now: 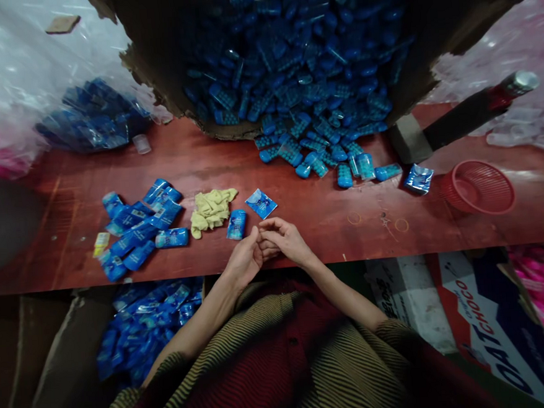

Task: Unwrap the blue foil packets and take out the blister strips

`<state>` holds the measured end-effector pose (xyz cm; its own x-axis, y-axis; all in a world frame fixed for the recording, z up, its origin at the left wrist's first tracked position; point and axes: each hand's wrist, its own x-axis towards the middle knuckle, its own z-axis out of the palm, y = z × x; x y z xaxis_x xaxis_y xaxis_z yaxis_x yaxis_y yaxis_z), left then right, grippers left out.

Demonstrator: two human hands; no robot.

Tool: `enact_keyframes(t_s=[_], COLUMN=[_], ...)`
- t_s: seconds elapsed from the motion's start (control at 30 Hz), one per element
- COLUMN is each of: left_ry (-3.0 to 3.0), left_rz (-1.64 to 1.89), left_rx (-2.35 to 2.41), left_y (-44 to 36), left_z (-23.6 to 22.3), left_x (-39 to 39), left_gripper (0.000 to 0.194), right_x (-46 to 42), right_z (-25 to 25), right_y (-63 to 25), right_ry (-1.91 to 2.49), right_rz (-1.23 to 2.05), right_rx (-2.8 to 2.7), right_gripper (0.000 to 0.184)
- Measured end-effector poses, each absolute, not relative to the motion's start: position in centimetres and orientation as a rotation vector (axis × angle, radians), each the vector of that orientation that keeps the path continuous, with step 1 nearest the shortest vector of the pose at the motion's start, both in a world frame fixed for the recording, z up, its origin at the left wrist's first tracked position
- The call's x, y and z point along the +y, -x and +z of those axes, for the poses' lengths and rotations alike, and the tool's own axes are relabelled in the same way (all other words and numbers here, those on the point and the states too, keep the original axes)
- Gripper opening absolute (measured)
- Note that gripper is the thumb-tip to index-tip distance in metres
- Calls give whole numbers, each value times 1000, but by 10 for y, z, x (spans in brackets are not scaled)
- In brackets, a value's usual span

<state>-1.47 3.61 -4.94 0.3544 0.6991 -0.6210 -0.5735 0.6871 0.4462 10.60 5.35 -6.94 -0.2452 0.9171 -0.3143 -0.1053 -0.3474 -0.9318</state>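
My left hand (245,258) and my right hand (287,240) meet at the front edge of the red table. Their curled fingers touch and overlap; anything between them is hidden. Just beyond my fingertips lie a small blue printed packet (261,203) and a blue-wrapped container (236,224). Left of these is a crumpled pale-yellow cloth or glove (213,210). Further left, several blue-labelled containers (138,229) form a loose pile, with a small yellow item (101,244) beside it.
A torn cardboard box (223,131) spills clear containers with blue caps (315,151) onto the table (310,223). To the right are a hammer-like tool (456,116), a stack of blue packets (418,179) and a red basket (478,187). More blue containers (145,328) sit below the table.
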Motion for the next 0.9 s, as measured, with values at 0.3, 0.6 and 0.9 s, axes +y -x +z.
enact_keyframes(t_s=[0.3, 0.6, 0.9], left_ry=[-926, -1916, -1477], left_rz=[1129, 557, 1069], left_rx=[1616, 2164, 1682], left_y=[49, 46, 73], left_z=[-49, -71, -78], left_x=[3, 44, 50], left_gripper=[12, 46, 32], right_x=[61, 93, 90], right_z=[-68, -60, -63], right_y=[-111, -73, -77], right_ry=[1392, 1534, 1345], right_rz=[1311, 998, 1079], right_rx=[-1441, -2061, -1991], right_gripper=[23, 36, 36])
